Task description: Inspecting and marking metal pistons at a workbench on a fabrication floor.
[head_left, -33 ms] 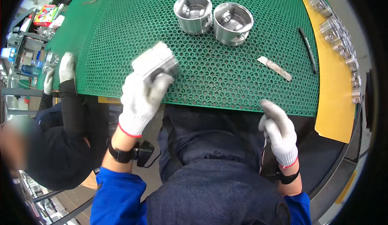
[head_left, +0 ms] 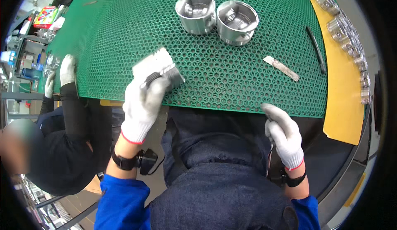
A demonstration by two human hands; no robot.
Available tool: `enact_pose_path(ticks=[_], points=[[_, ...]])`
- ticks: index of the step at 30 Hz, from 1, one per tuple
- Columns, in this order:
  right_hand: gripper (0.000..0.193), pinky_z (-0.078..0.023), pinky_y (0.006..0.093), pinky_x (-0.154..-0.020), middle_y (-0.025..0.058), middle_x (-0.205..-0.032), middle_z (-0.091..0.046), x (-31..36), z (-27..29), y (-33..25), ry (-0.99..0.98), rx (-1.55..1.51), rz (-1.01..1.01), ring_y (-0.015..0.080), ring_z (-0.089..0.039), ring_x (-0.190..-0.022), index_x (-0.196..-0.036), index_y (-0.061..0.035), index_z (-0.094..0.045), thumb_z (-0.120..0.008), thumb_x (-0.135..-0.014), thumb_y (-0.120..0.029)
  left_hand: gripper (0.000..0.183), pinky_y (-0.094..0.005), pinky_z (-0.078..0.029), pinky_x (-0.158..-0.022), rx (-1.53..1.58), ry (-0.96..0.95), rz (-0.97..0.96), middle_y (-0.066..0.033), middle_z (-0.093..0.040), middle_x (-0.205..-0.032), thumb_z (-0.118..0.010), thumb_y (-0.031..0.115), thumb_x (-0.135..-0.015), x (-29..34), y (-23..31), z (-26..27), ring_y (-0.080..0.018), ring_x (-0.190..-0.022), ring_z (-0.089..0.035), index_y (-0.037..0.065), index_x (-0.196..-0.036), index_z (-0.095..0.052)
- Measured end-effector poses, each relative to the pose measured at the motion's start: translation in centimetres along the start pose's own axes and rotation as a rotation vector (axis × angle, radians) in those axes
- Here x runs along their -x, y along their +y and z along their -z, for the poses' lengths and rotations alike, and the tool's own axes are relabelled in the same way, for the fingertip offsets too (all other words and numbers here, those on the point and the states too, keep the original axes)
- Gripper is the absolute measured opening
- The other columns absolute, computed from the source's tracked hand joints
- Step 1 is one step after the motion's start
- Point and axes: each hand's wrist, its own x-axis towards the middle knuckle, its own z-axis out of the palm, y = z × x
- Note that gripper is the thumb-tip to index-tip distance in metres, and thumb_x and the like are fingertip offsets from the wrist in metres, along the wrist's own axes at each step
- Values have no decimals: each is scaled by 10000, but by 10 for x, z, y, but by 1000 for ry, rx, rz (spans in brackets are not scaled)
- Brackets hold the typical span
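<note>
My left hand (head_left: 144, 99), in a white knitted glove, is closed round a shiny metal piston (head_left: 155, 66) and holds it tilted above the near edge of the green mat. The piston is slightly blurred and glove fingers cover part of it. Two more pistons, a left one (head_left: 196, 23) and a right one (head_left: 236, 33), stand side by side with their hollow ends up. My right hand (head_left: 285, 135), gloved too, hovers by the mat's near edge, fingers curled together; whatever is between them, if anything, is hidden. Nearest to it on the mat lies a flat, stained strip (head_left: 281, 68).
The green honeycomb mat (head_left: 215, 81) covers the table. A black rod (head_left: 315, 50) lies at its right, beside a yellow board (head_left: 341, 106) with a row of pistons (head_left: 353, 48). At left, a co-worker's gloved hand (head_left: 67, 69) rests on the mat's edge.
The piston has turned a little in my left hand, showing more of its grooved side. My right hand has shifted very slightly left.
</note>
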Motion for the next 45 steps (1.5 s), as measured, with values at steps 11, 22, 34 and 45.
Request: enact_pose_path(ticks=[11,22,34,45], points=[[339,-373,176,-534,-30,-740,-544,-13,-4,-17,-87,-349,-340,25,-438,-595,-1246,-31,-607,-505,-926,-83,442,-452,-489,-918,134,-290,-285,-141,-668,-1040,-789,302,-686,20,26,-38,-350,-999,-631,50,-1029,-669],[363,-323,172,-468,-45,-678,-460,-25,-11,-22,-194,-405,-489,21,-394,-565,-1246,-2,-566,-489,-955,-204,428,-482,-478,-970,77,-273,-385,-124,-667,-1060,-767,241,-630,23,27,-38,-340,-1039,-629,59,-1002,-661],[297,-542,316,-775,123,-988,-706,-32,-8,-12,-96,155,282,237,-695,-869,-1164,-36,-639,-593,-875,-90,326,-315,-517,-691,302,-400,59,-102,-697,-825,-765,211,-762,1,48,-32,-252,-740,-674,10,-998,-664],[369,-475,354,-504,39,-631,-511,-43,6,-25,-47,838,539,252,-578,-556,-1169,-206,-636,-650,-807,-134,289,-274,-495,-640,362,-188,171,-88,-694,-841,-655,250,-890,-33,64,-48,-120,-709,-631,-9,-1017,-650]])
